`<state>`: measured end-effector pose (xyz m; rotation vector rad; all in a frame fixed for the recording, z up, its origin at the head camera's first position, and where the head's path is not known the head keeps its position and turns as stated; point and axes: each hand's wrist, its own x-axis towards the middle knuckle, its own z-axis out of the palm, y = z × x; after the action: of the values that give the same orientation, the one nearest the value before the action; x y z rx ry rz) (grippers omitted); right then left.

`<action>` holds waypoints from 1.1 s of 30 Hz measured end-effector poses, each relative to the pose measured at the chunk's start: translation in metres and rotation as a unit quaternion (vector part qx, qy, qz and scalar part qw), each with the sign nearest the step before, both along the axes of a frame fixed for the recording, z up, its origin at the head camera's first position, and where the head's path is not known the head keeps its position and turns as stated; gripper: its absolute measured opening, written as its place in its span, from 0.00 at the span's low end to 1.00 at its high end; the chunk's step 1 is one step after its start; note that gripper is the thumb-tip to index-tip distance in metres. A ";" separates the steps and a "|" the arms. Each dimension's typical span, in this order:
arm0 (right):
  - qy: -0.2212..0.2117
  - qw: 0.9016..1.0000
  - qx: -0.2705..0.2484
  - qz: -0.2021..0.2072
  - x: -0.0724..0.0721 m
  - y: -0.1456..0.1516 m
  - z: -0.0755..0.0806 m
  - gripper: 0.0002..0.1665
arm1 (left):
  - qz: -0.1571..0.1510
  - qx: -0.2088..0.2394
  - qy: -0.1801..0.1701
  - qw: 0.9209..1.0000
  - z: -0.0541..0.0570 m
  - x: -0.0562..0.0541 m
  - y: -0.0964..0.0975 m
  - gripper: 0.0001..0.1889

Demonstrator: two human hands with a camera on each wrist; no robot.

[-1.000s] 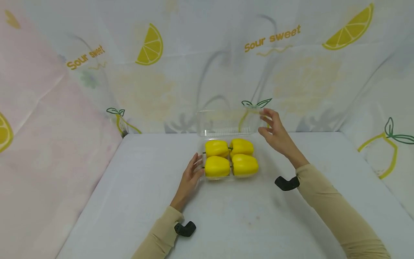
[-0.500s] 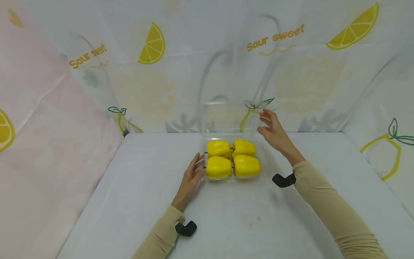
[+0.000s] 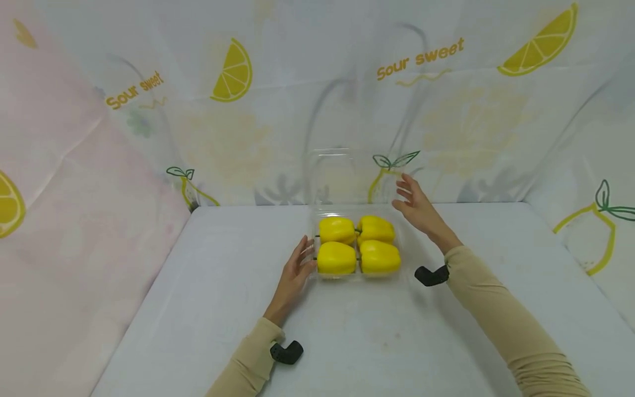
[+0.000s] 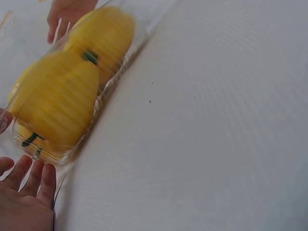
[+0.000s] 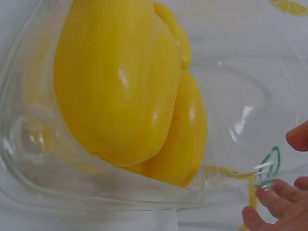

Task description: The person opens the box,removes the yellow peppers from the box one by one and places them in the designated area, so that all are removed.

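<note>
A clear plastic clamshell box (image 3: 342,277) holds several yellow bell peppers (image 3: 337,258) lying on their sides in two rows, green stems toward the left. Its transparent lid (image 3: 333,175) stands raised at the back. My left hand (image 3: 292,275) is at the box's left side, fingers extended along the wall; in the left wrist view its fingertips come right up to the box's end. Beside the lid's right edge is my right hand (image 3: 418,207), its fingers spread and slightly bent. The right wrist view shows its thumb (image 5: 299,137) and fingers apart, near the clear lid.
The box rests on a white-covered table (image 3: 223,286) near its back edge. Behind it hangs a pale cloth backdrop (image 3: 278,127) printed with lemon slices and lettering. Both sleeved wrists carry black camera mounts, such as the left mount (image 3: 286,352).
The lid has risen to a more upright angle. My right hand has shifted slightly left and down, while the left hand stays beside the box.
</note>
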<state>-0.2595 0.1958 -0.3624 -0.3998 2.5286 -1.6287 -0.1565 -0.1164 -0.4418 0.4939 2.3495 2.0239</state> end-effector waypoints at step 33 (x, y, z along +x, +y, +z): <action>-0.063 0.997 0.048 -0.020 -0.001 -0.002 -0.025 0.44 | 0.011 -0.001 -0.025 1.000 0.001 0.001 0.000 0.30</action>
<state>-0.2603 0.1938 -0.3870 -0.2309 2.5227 -1.4881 -0.1558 -0.1168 -0.4410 0.4136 2.3391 2.0180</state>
